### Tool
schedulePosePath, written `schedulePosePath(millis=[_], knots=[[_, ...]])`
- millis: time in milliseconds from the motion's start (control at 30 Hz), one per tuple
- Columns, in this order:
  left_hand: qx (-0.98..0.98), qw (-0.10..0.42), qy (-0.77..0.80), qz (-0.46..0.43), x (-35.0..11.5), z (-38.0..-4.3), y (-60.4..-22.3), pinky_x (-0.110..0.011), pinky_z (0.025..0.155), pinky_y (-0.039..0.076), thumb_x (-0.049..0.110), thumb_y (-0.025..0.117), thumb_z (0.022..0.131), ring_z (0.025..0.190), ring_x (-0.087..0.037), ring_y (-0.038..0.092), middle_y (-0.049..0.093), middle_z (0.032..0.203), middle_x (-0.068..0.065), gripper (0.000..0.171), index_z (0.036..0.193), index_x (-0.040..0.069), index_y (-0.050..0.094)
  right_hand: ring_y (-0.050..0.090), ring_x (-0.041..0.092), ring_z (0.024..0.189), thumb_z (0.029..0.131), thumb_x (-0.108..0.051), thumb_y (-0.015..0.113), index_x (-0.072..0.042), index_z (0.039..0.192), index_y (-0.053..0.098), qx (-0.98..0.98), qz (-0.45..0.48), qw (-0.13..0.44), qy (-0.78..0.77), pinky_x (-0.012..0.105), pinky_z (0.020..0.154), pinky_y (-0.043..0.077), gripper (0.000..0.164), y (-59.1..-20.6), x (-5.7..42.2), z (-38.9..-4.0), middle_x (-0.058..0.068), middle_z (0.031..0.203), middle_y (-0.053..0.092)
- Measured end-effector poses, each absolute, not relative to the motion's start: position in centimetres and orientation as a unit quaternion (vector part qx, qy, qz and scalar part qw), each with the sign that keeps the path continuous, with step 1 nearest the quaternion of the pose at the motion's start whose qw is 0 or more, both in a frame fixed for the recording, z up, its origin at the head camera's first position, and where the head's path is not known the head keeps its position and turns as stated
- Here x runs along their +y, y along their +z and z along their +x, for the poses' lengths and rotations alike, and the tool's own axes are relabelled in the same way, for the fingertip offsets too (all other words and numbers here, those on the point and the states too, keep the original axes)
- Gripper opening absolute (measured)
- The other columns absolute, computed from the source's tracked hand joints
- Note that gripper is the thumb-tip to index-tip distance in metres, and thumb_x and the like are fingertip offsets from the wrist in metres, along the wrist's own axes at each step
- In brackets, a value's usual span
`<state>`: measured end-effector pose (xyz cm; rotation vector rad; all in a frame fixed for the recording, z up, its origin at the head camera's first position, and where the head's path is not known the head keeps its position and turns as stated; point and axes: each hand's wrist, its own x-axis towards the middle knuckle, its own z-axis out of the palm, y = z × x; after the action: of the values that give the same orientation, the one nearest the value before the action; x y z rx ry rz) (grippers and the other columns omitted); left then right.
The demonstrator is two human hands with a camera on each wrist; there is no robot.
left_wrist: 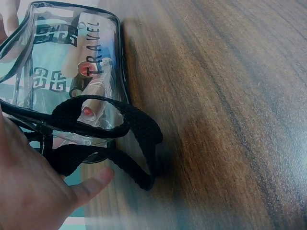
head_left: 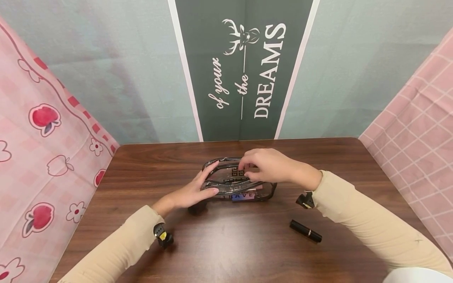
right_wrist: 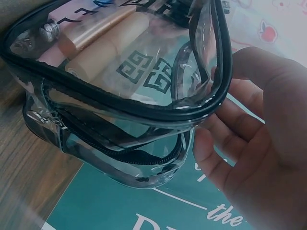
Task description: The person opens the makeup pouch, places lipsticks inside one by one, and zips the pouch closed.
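A clear cosmetic bag (head_left: 244,196) with black piping and "TRAVEL" lettering sits near the table's far edge. Several cosmetic tubes (right_wrist: 112,45) show through its plastic. My left hand (head_left: 191,192) rests at the bag's left end, fingers spread along the top and thumb out in front. A black strap loop (left_wrist: 152,132) hangs beside that thumb. My right hand (head_left: 265,164) bends over the bag's top; in the right wrist view its fingers (right_wrist: 240,120) curl at the black-edged rim and pinch it. A zipper (right_wrist: 120,155) stands partly parted there.
On the wooden table (head_left: 226,251), a black lipstick-like tube (head_left: 306,231) with a silvery band lies right of the bag, below my right forearm. Printed cloths hang at the back and both sides. Part of a white rounded object (head_left: 417,275) shows at the lower right.
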<state>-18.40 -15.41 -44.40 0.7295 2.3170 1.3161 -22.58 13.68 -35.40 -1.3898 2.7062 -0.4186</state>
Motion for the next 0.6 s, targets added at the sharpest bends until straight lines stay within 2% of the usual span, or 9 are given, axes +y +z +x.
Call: schedulePosePath(millis=[467, 600], knots=[[0.82, 0.182, 0.472, 0.266, -15.4, -18.5, -44.8, -0.064, 0.113, 0.026, 0.046, 0.062, 0.099, 0.147, -0.04, 0.02, 0.009, 0.165, -0.019, 0.084, 0.164, 0.035, 0.009, 0.062, 0.009, 0.087, 0.091, -0.015, 0.072, -0.016, 0.106, 0.076, 0.877, -0.458, 0.034, -0.142, 0.035, 0.077, 0.053, 0.016, -35.2, 14.4, -22.1, -0.006, 0.1, 0.069], [0.823, 0.18, 0.468, 0.267, -15.4, -18.5, -44.8, -0.066, 0.113, 0.024, 0.046, 0.062, 0.1, 0.15, -0.04, 0.016, 0.006, 0.166, -0.018, 0.084, 0.164, 0.035, 0.009, 0.064, 0.01, 0.09, 0.09, -0.015, 0.073, -0.019, 0.105, 0.075, 0.878, -0.455, 0.035, -0.146, 0.037, 0.081, 0.054, 0.016, -35.1, 14.9, -21.7, -0.007, 0.102, 0.069]])
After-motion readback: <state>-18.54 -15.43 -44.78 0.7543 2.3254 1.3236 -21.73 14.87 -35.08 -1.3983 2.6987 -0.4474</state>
